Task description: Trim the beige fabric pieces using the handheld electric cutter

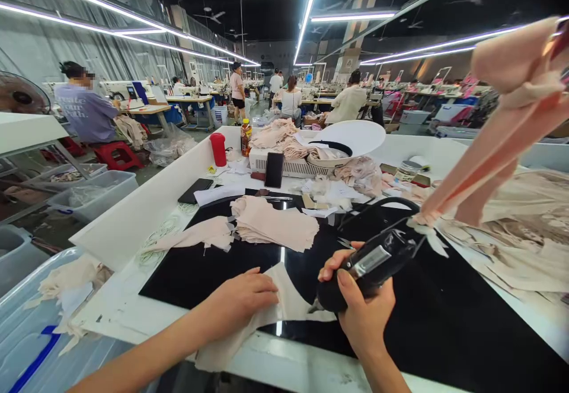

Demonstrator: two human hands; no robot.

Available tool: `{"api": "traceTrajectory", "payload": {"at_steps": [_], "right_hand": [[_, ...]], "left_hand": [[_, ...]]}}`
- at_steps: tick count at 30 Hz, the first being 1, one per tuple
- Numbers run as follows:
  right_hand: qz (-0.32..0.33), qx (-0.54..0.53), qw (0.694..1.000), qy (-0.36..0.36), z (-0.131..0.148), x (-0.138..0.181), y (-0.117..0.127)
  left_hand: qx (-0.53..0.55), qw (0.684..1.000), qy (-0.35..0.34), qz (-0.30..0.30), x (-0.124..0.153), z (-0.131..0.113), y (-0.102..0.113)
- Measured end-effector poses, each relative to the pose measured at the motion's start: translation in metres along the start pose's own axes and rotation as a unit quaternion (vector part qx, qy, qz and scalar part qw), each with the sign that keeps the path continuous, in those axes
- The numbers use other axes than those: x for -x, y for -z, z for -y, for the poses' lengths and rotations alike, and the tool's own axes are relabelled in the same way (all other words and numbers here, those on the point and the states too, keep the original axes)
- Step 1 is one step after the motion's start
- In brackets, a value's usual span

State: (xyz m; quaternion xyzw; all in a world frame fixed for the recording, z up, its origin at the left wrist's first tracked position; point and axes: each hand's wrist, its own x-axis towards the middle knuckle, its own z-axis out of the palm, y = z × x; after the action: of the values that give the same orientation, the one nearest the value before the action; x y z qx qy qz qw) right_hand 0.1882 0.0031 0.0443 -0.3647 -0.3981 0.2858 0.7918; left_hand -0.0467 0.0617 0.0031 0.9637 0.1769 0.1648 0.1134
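Note:
My right hand is wrapped round a black handheld electric tool, its small metal tip down at the edge of a pale pink fabric piece. My left hand lies flat on that fabric, pressing it to a glossy black board. Part of the fabric hangs over the table's front edge. A knotted pink cloth strip runs from the tool up to the right. Behind my hands lie a stack of cut fabric pieces and a smaller fabric bundle.
Farther back are a black phone, another dark phone, a red cup, a bottle and a white ventilated box bearing fabric. Fabric heaps lie at right. Several people sit or stand among sewing machines beyond.

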Motion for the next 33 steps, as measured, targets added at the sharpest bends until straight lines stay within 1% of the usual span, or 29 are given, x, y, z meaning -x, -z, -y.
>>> {"api": "traceTrajectory", "payload": {"at_steps": [3,6,12,16,20,23,26,29,33], "right_hand": [[0.002,0.003,1.000,0.002,-0.001,-0.002,0.001],[0.001,0.002,1.000,0.004,-0.003,-0.004,0.004],[0.012,0.012,1.000,0.003,-0.002,-0.006,0.012],[0.021,0.019,0.999,0.019,0.003,-0.003,0.020],[0.021,0.011,1.000,0.014,0.008,-0.003,0.022],[0.012,0.006,1.000,0.014,0.009,-0.010,0.015],[-0.012,-0.003,1.000,0.020,0.005,-0.021,0.002],[-0.027,-0.016,0.999,0.019,-0.005,-0.032,-0.015],[-0.032,-0.020,0.999,0.009,-0.021,-0.041,-0.032]], "left_hand": [[0.002,0.999,0.040,-0.020,-0.007,-0.005,-0.003],[-0.026,0.997,0.059,-0.032,-0.021,-0.009,-0.009],[-0.062,0.997,0.028,-0.046,-0.042,-0.001,-0.025],[-0.073,0.996,0.010,-0.048,-0.042,0.003,-0.031],[-0.069,0.996,0.008,-0.062,-0.038,0.004,-0.034],[-0.063,0.995,0.008,-0.072,-0.036,0.003,-0.036],[-0.059,0.995,0.011,-0.081,-0.036,0.001,-0.036],[-0.051,0.995,0.017,-0.088,-0.036,-0.001,-0.034],[-0.040,0.994,0.026,-0.096,-0.037,-0.003,-0.034]]}}
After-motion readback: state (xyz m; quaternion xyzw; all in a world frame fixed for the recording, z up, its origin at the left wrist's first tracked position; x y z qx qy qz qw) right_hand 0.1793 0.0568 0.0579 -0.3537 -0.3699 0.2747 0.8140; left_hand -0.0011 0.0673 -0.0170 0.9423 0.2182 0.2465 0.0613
